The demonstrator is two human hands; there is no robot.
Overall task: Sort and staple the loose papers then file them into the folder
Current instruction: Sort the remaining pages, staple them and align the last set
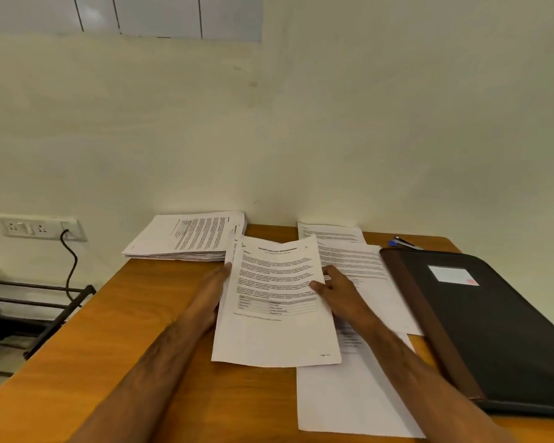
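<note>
So both hands are on one printed sheet (277, 302) in the middle of the wooden table (115, 330). The left hand (210, 294) runs along the sheet's left edge with the fingers stretched out pretty straight; most of them are tucked behind or under the paper, so I can't tell how much they actually grip it. The right hand (336, 290) is at the right edge, thumb on top of the page and the other fingers loosely curled just beside it, so it looks like a pinch on that edge. The sheet has a heading, a few paragraphs and a small grid near the middle, and its top edge bows up a little.

Under and to the right of it lie more loose pages (359, 266), fanned out and overlapping, one of them mostly blank (343, 401) and reaching toward the near edge of the table. A thick stack of paper (186, 238) sits at the back left corner against the wall, hanging slightly over the table's edge.

The folder (490, 321) is closed, dark with a brown spine and a pale label on the cover, lying on the right side of the table just beside the loose pages. A blue-capped pen (400, 243) lies behind it. On the wall to the left there's a socket plate (39, 227) with a black cable plugged in.
</note>
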